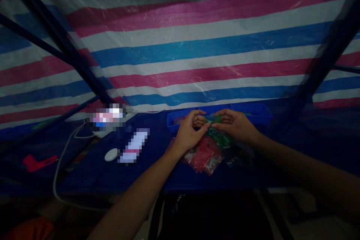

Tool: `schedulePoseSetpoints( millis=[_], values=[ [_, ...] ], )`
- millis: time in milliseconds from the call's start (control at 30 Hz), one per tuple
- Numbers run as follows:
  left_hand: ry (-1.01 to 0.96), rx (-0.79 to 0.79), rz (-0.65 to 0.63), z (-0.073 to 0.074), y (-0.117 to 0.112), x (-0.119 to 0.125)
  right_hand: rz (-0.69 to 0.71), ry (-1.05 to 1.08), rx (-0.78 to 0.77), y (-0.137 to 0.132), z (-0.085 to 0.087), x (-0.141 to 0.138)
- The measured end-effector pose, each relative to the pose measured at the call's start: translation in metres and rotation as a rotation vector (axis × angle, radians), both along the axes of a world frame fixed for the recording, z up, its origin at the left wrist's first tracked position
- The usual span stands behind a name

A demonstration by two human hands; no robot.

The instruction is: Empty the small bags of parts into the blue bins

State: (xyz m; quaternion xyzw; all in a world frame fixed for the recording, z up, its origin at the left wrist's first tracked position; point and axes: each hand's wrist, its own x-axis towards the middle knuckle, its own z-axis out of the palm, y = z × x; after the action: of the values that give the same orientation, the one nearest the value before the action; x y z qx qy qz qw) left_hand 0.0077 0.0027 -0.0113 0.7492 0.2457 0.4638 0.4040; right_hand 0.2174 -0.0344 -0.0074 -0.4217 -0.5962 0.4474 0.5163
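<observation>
Green-tinted and glossy, the small plastic packet (213, 119) sits in the air just above the counter (112, 180), pinched from both ends; the left hand (191, 130) nips its left end between thumb and curled fingers; the right hand (238, 123) nips the right end the same way; the fingertips of the two hands nearly meet over it. Both forearms come up from 6 o'clock, bare and in shadow.

At 6 o'clock from the hands, just below them, a loose heap of red packets (204, 155) lies on the counter; at 5 o'clock, partly under the right wrist, lie more green packets (223, 139), touching the red ones. At 12 to 1 o'clock, just behind the hands, stands a shallow blue tray (258, 114); what it holds is too dark to tell.

Dark blue cloth covers the counter. At 8 o'clock, well apart from the hands, a small white disc (111, 154) rests on it; two blurred-out things lie near the disc, at 9 and 10 o'clock; a white cable (57, 172) loops past them toward the counter's near edge; farther out at 9 o'clock lies a flat red shape (39, 162). Beyond the tray, at 12 o'clock, hangs a striped tarpaulin (197, 45) in pink, white and blue, crossed on the left by dark slanting poles (56, 33).
</observation>
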Motion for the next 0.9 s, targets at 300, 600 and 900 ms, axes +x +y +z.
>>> schedulePoseSetpoints(
  millis=[300,600,900],
  values=[
    [-0.047,-0.014,0.044,-0.0011,0.0016,0.0002,0.008,0.044,0.009,0.003,-0.0041,0.0],
    [0.033,0.021,0.018,-0.0002,-0.0007,-0.0011,-0.006,-0.001,0.064,0.0047,-0.0059,0.0041],
    [0.083,0.042,0.016,-0.0011,-0.0005,0.0002,-0.002,-0.006,0.071,0.0061,-0.0091,0.0034]
  ],
)
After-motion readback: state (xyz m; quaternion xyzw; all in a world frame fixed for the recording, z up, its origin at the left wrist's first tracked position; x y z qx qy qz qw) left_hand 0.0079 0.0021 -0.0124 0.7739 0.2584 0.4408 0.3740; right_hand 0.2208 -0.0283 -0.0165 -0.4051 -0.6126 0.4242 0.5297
